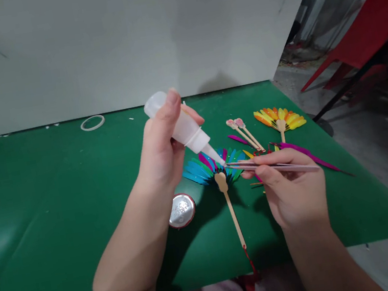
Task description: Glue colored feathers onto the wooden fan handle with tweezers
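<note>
My left hand (164, 143) is closed round a white squeeze bottle (186, 129), tilted so its nozzle points down to the right. In my right hand (293, 186) is a pair of tweezers (283, 166), pinched between thumb and fingers. The nozzle and the tweezer tips meet, or nearly meet; what the tips hold, if anything, is too small to make out. Right below them is a small fan (194, 171) of blue, green and purple feathers, its pale wooden handle toward me with a red cord at the end.
Near my left forearm sits a round, shiny metal lid (182, 210). Two wooden fan handles (244, 132), loose purple feathers (310, 153) and a yellow-orange feather fan (281, 118) lie to the right. A white ring (92, 122) rests by the wall. Red chairs (365, 37) stand beyond the green table (62, 227).
</note>
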Tool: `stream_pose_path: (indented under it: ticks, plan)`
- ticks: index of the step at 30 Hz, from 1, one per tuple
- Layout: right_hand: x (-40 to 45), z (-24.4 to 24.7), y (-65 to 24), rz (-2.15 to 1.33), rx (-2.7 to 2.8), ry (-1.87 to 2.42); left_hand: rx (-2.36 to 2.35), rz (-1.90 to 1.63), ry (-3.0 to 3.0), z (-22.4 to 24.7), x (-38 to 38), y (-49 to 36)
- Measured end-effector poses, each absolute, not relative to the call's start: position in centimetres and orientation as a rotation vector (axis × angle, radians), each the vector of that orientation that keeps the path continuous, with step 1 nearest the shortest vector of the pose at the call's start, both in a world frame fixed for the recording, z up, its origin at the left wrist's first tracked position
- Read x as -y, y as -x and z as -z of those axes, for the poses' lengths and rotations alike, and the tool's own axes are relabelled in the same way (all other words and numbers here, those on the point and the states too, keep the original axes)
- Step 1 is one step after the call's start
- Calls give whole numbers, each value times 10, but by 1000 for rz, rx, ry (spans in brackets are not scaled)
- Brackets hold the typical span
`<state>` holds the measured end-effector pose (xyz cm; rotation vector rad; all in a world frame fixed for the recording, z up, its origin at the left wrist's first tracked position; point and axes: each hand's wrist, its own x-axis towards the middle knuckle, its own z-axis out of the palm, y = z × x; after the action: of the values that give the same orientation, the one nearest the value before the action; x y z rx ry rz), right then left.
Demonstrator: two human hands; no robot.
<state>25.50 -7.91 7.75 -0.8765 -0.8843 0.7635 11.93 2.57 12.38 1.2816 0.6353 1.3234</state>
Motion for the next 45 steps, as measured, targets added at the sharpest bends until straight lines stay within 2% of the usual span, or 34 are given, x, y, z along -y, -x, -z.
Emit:
stream_pose_path:
  ticks: [16, 30, 35, 39, 45]
  plan:
    - [79, -76, -256, -713, 883, 895, -605, -1358, -1271, -121, -26, -121]
    - [82, -79, -259, -698, 894, 888, -630, -1245, -1289, -121, -32, -116]
    - [77, -73, -264, -611, 903, 991, -499, -1064, -1241, -129, -30, -113]
    - [75, -72, -265, -621, 965, 1033, -543, -1164, -1072, -135, -32, -110]
    - [74, -72, -275, -554, 935, 1028, -716, -1330, -1214, -130, -45, -92]
